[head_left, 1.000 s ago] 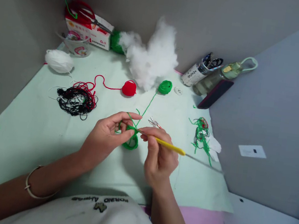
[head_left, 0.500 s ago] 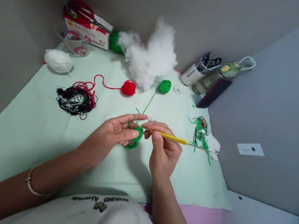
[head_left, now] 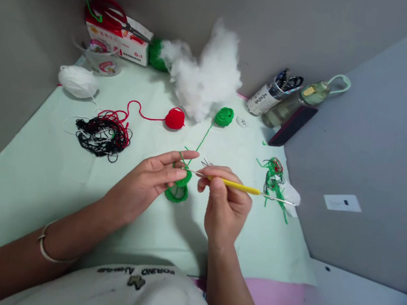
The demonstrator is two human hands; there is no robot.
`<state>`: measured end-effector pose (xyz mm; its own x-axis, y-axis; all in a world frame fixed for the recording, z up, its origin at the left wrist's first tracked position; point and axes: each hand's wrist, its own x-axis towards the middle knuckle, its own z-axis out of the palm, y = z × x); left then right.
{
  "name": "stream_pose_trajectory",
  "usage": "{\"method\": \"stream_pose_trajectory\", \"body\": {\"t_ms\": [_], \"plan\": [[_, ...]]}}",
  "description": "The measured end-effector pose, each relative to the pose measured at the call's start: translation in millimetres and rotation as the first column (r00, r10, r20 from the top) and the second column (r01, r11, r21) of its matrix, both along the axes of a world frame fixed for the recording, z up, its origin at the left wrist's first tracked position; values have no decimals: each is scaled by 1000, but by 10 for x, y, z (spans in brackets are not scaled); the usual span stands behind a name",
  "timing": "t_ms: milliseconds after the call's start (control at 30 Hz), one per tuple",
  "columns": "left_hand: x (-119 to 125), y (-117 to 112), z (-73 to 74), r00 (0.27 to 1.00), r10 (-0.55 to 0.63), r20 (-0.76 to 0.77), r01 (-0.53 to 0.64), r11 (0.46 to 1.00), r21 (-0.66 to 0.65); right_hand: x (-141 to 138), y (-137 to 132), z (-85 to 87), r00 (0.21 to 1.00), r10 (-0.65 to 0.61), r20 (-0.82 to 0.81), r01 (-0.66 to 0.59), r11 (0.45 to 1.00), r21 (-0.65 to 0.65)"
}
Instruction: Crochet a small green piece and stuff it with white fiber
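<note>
My left hand (head_left: 149,181) pinches a small green crochet piece (head_left: 178,189) between thumb and fingers, with the index finger stretched out and green yarn running over it. My right hand (head_left: 225,200) grips a yellow-handled crochet hook (head_left: 238,187), its metal tip reaching the green piece. The green strand leads back across the table to a small green yarn ball (head_left: 224,116).
On the pale green mat (head_left: 36,170) lie a red yarn ball (head_left: 175,118), a black-and-red thread tangle (head_left: 103,133), white yarn (head_left: 78,81), white stuffing (head_left: 206,78) and green scraps (head_left: 274,182). A box with scissors (head_left: 117,36), a tool cup (head_left: 271,96), a bottle (head_left: 300,102) stand behind.
My right hand has drawn back to the right and levelled the hook. The green piece has dropped slightly below my left fingers, whose index finger is now straighter.
</note>
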<state>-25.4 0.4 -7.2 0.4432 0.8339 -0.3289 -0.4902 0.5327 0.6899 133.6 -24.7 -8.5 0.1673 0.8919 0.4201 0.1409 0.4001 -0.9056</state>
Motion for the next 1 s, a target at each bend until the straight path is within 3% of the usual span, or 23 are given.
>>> {"method": "stream_pose_trajectory", "body": {"t_ms": [133,267,400,533,600,667,733,833,900,1000], "plan": [[-5,-34,-33,994,-6,-110,21,990,137,-13,5,-11,1000,29,-12,-30,996,-86],[-43,-35,-24,989,23,-149,-1,989,147,15,24,-35,984,35,-174,-65,983,-174],[-70,-34,-3,980,43,-196,-13,988,153,18,16,-2,982,66,-177,-90,987,-134],[-46,-69,5,937,150,-316,-73,968,241,-13,-45,-18,992,14,127,-14,1000,3],[-21,-87,12,909,218,-354,-121,953,276,-31,-69,-82,932,-45,359,-12,988,155],[0,-91,14,935,201,-293,-138,966,219,-42,-81,-161,837,-152,526,-19,952,305],[8,-74,6,984,89,-153,-79,994,73,-41,-82,-211,778,-238,582,0,926,379],[-7,-24,-14,1000,-4,4,4,996,-85,-17,-69,-173,887,-173,428,33,949,315],[-24,-2,-18,1000,15,8,-14,997,-70,0,-50,-101,975,-86,203,50,983,178],[-36,-17,-12,1000,4,-31,-3,999,38,0,-15,-23,1000,-13,18,13,1000,7]]}}
